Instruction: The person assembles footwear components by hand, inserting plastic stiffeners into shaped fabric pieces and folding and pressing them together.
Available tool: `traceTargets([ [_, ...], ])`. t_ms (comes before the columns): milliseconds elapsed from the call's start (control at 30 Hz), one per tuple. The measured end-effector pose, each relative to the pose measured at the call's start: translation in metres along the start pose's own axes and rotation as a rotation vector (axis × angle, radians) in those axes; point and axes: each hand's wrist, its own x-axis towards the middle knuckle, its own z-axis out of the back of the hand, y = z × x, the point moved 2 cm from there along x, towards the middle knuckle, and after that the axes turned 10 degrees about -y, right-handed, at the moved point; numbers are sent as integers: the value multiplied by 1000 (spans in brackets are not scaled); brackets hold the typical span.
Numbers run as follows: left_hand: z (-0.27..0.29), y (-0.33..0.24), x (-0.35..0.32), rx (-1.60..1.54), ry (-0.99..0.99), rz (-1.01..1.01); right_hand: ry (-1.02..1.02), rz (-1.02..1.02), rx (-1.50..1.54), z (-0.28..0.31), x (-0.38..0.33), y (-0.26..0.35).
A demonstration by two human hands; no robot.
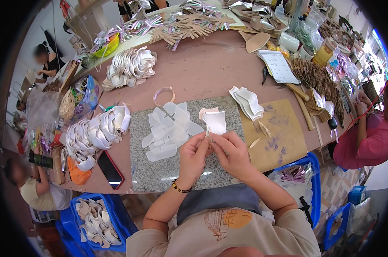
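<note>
My left hand [194, 153] and my right hand [231, 153] meet over the speckled stone slab [149, 177]. Both are closed, fingertips pinched together on a small pale piece [208, 130], mostly hidden by the fingers. Just beyond them lies a white, leather-like cut piece [216, 121] with a beige edge showing. Left of my hands, several translucent white cut sheets [168, 128] are spread loosely over the slab. A short stack of curved white pieces [246, 103] sits past the slab's far right corner.
Brown paper [279, 141] adjoins the slab, with cream scraps on it. Bundles of white pieces [129, 66], a tape roll [164, 97] and a phone [111, 169] lie around. Blue bins [121, 216] stand below the table edge. A person in pink [361, 139] sits at right.
</note>
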Motion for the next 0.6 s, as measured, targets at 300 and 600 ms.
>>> traceTargets([
  [300, 5, -6, 5, -25, 75, 112, -8, -28, -12, 0, 0, -1],
  [600, 4, -14, 5, 89, 171, 73, 27, -106, 60, 0, 2, -2],
])
